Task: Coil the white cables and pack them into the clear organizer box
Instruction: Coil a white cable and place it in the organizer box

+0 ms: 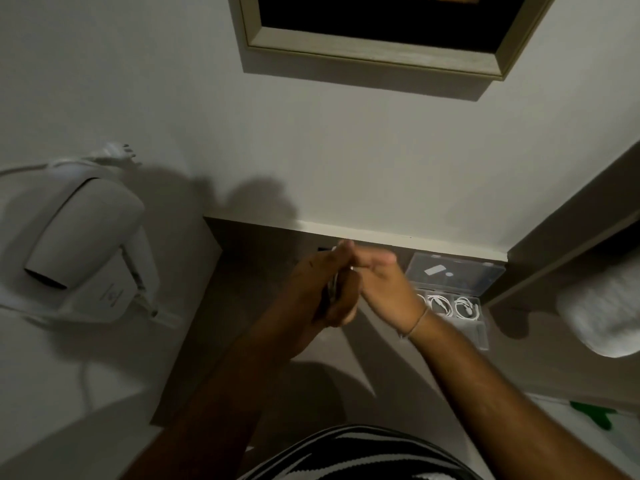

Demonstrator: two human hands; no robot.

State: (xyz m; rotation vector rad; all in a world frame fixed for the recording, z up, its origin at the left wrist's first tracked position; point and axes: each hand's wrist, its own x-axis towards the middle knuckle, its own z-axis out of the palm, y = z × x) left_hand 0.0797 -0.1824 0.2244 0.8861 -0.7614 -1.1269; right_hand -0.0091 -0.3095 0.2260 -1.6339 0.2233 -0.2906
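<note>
Both hands meet above the brown countertop [242, 306], fingertips touching near the back wall. Curled into a loose fist, the left hand [325, 289] is closed around a bundle of cable loops [331, 289], which show as a thin grey-white edge between palm and fingers; the light is dim there, so it seems to be a coil but its shape is hard to make out. Beside it, the right hand [384, 282] has its fingers bent and pinched toward the left fingertips, and whether it actually grips a strand cannot be told. A thin bracelet [415, 322] circles the right wrist.

Just right of the hands, the clear organizer box [483, 336] lies open on the counter, its lid [453, 273] tipped back against the wall. Two coiled white cables [439, 304] already sit in adjoining compartments of the box, each in its own cell.

Farther out, a white hair dryer [86, 247] hangs in a wall holder at the left. Rolled white towels [602, 306] rest on a shelf at the right, and a framed picture [381, 39] hangs on the wall above.
</note>
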